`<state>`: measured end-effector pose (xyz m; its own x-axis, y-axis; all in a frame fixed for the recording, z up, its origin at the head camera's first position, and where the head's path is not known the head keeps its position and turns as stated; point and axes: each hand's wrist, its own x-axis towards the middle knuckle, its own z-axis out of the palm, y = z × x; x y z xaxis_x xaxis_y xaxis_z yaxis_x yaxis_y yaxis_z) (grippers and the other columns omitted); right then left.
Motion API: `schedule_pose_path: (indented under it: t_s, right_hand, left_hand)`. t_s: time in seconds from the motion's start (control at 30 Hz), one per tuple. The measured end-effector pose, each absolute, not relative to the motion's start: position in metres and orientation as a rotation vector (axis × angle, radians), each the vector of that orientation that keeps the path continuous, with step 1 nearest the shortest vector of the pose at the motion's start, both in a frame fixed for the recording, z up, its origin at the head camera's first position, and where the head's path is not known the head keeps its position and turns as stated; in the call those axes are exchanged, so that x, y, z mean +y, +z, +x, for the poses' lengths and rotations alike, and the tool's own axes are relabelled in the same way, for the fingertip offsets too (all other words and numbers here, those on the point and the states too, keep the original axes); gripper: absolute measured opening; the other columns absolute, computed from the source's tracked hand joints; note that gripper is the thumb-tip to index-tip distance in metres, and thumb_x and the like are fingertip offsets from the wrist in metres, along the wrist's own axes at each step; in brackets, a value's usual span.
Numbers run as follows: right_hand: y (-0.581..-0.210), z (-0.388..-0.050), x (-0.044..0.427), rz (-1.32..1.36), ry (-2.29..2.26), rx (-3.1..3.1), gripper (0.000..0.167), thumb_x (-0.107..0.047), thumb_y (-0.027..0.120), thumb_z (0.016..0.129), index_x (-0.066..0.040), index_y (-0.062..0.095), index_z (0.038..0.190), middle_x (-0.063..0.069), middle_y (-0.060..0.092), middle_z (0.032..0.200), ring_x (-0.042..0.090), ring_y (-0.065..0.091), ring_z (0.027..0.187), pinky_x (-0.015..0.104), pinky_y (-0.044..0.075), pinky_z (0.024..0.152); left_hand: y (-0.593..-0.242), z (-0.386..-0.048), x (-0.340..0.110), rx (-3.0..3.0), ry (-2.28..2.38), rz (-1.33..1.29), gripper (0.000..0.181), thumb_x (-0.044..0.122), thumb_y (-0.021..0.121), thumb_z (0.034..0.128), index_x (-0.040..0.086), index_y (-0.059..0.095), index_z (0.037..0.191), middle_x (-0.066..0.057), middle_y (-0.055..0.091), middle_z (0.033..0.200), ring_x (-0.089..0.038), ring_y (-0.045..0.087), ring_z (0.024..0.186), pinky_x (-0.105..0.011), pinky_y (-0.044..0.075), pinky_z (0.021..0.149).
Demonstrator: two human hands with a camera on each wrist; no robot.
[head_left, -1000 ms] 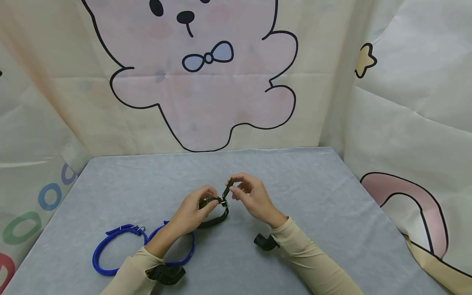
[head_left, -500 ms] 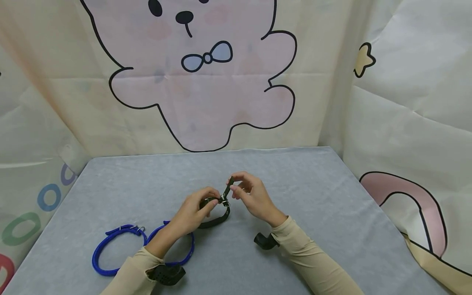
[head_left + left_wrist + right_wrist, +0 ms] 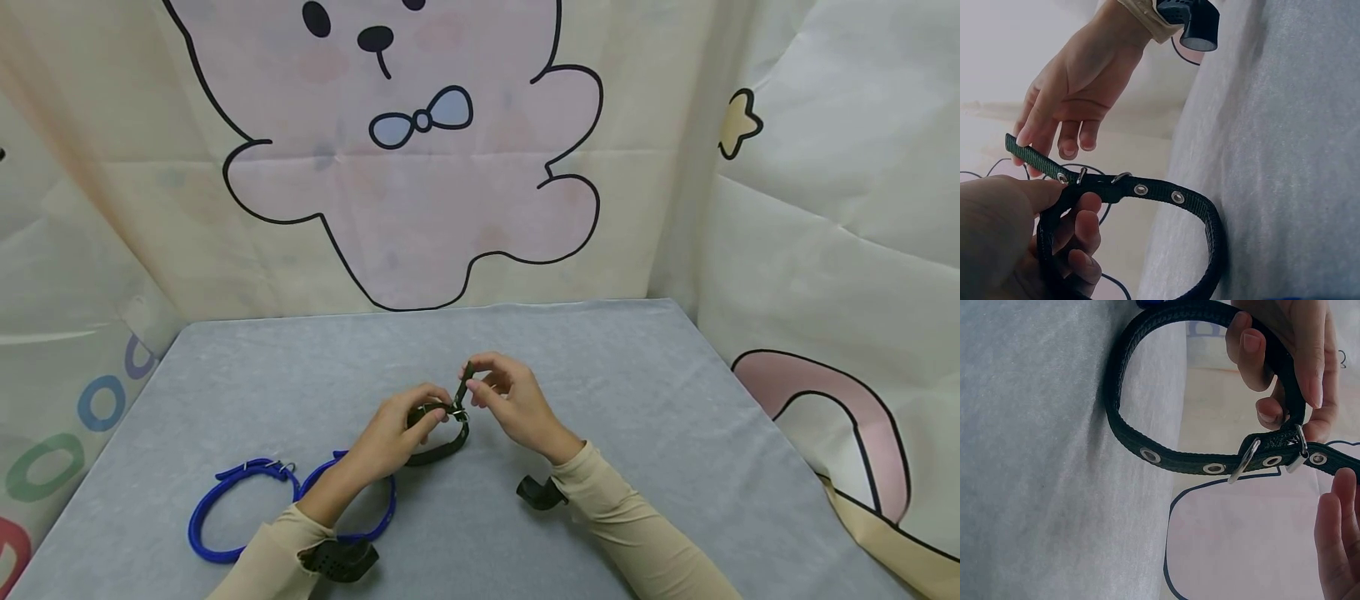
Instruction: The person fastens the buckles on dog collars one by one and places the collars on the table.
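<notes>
A dark green dog collar (image 3: 441, 454), formed into a loop, is held above the table by both hands. My left hand (image 3: 392, 429) grips its band beside the buckle, thumb on one side and fingers on the other. The free end of the strap points up and away from the loop, and my right hand (image 3: 522, 410) pinches it between thumb and fingers. Close up in the right wrist view, the strap passes through a metal buckle (image 3: 1299, 453) and lies beside a D-ring (image 3: 1245, 461). Metal eyelets (image 3: 1214, 469) run along the band.
Two blue collars lie looped on the grey tabletop (image 3: 600, 358): one (image 3: 197, 525) at the left, the other (image 3: 386, 512) partly hidden under my left forearm. A cartoon-printed curtain (image 3: 420, 192) hangs behind the table. Black wrist cameras (image 3: 542, 493) are worn at both cuffs.
Very little differs. The collar's loop and my left fingers have shifted slightly to the right, while my right hand keeps its hold on the strap end.
</notes>
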<state>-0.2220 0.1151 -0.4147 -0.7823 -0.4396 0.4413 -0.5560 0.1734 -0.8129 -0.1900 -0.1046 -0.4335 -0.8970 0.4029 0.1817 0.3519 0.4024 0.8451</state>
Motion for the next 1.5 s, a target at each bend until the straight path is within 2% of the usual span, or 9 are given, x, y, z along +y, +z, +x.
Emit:
schedule_pose_path:
  t_s: [0.2,0.33,0.77,0.97,1.1,1.2,1.33,1.4,1.5]
  right_hand:
    - [-0.4109,-0.2171,0.1151,0.983,1.689,-2.332,0.017,-0.004,0.059,0.101,0.001,0.065,0.116,0.024,0.067,0.110,0.028,0.068,0.075,0.029,0.058,0.069]
    - [-0.4101,-0.2157,0.1155,0.982,1.676,-2.350,0.019,-0.004,0.060,0.101,0.000,0.065,0.118,0.020,0.069,0.110,0.029,0.069,0.076,0.029,0.058,0.070]
    - [-0.4139,-0.2197,0.1156,1.056,1.595,-2.463,0.029,-0.009,0.063,0.100,-0.004,0.066,0.128,0.019,0.069,0.123,0.014,0.071,0.083,0.029,0.058,0.072]
    - [-0.4124,-0.2186,0.1163,1.071,1.562,-2.488,0.032,-0.010,0.064,0.099,-0.001,0.066,0.130,0.017,0.071,0.122,0.021,0.072,0.085,0.028,0.058,0.074]
    - [-0.4115,-0.2175,0.1164,1.086,1.547,-2.487,0.031,-0.009,0.064,0.099,-0.002,0.067,0.129,0.017,0.073,0.116,0.027,0.072,0.083,0.027,0.058,0.073]
    - [-0.4114,-0.2165,0.1155,1.097,1.531,-2.496,0.030,-0.009,0.064,0.098,-0.003,0.068,0.128,0.016,0.073,0.117,0.026,0.072,0.083,0.028,0.058,0.074]
    - [-0.4120,-0.2154,0.1146,1.095,1.500,-2.518,0.030,-0.009,0.065,0.098,-0.004,0.069,0.127,0.014,0.073,0.118,0.022,0.072,0.084,0.029,0.058,0.074]
    - [-0.4123,-0.2152,0.1144,1.086,1.479,-2.529,0.029,-0.010,0.065,0.098,-0.006,0.069,0.127,0.012,0.073,0.119,0.020,0.070,0.086,0.028,0.057,0.074]
    - [-0.4122,-0.2147,0.1140,1.083,1.445,-2.538,0.028,-0.011,0.066,0.098,-0.008,0.070,0.126,0.009,0.073,0.121,0.018,0.069,0.092,0.027,0.055,0.074]
  left_hand:
    - [-0.4328,-0.1894,-0.1046,2.599,1.527,0.698,0.019,0.021,0.057,0.1044,0.020,0.065,0.121,-0.012,0.073,0.117,-0.032,0.064,0.069,-0.027,0.052,0.062]
    - [-0.4320,-0.1892,-0.1042,2.600,1.530,0.705,0.020,0.023,0.058,0.1040,0.019,0.066,0.122,-0.011,0.073,0.119,-0.031,0.064,0.068,-0.027,0.052,0.062]
    - [-0.4306,-0.1902,-0.1034,2.623,1.526,0.713,0.019,0.023,0.058,0.1037,0.018,0.068,0.120,-0.008,0.072,0.120,-0.026,0.063,0.066,-0.026,0.050,0.060]
    - [-0.4299,-0.1907,-0.1025,2.587,1.539,0.736,0.020,0.021,0.060,0.1025,0.017,0.068,0.120,-0.009,0.071,0.121,-0.025,0.061,0.065,-0.026,0.050,0.059]
    - [-0.4287,-0.1908,-0.1017,2.582,1.530,0.726,0.021,0.017,0.064,0.1004,0.017,0.068,0.121,-0.008,0.071,0.122,-0.016,0.058,0.062,-0.025,0.049,0.058]
    - [-0.4280,-0.1902,-0.1013,2.600,1.518,0.718,0.023,0.013,0.067,0.0979,0.018,0.068,0.121,-0.006,0.072,0.122,-0.010,0.058,0.068,-0.025,0.049,0.060]
    - [-0.4277,-0.1890,-0.1009,2.608,1.519,0.707,0.025,0.010,0.069,0.0961,0.017,0.068,0.120,-0.006,0.072,0.122,-0.010,0.063,0.085,-0.024,0.049,0.066]
    - [-0.4281,-0.1884,-0.1014,2.606,1.525,0.692,0.024,0.010,0.069,0.0962,0.016,0.067,0.120,-0.008,0.072,0.122,-0.010,0.064,0.087,-0.025,0.050,0.067]
    - [-0.4291,-0.1875,-0.1017,2.605,1.533,0.667,0.024,0.010,0.069,0.0961,0.016,0.066,0.119,-0.011,0.071,0.122,-0.011,0.062,0.079,-0.026,0.050,0.062]
